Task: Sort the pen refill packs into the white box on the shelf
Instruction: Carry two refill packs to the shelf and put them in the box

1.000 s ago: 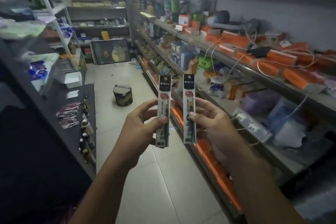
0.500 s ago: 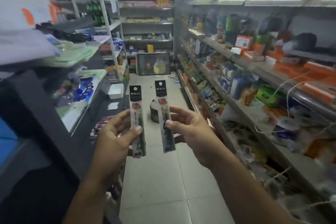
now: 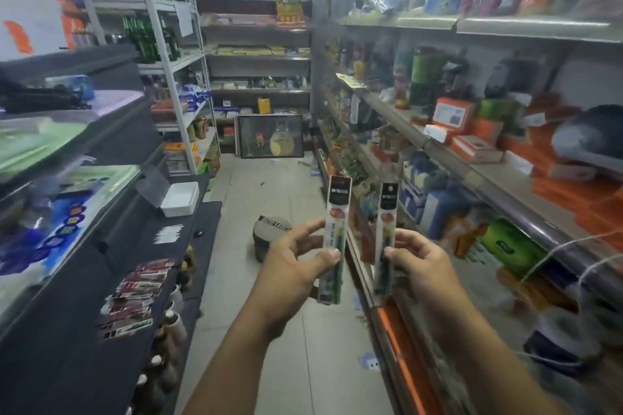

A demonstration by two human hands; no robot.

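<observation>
Swinging leftward since the earlier frames, the view now takes in the dark shelf [image 3: 202, 212] along the aisle's left side, which a moment ago sat at the picture's edge, while both packs have kept upright in front of the chest. On that shelf, toward its far end, sits the white box [image 3: 179, 199], open at the top and lying up and to the left of both hands; nearer along the same shelf lies a fan of reddish packs [image 3: 135, 300]. The left hand [image 3: 290, 276] pinches one pen refill pack [image 3: 335, 239] between thumb and fingers, long axis close to vertical, black header uppermost. Just beside it, not touching, the right hand [image 3: 421, 266] grips a second refill pack [image 3: 386, 236] the same way, also standing on end. Since the box lies on the left, the left hand is the nearer and would likely reach across and forward first, with its pack tipped flatter to drop in.
</observation>
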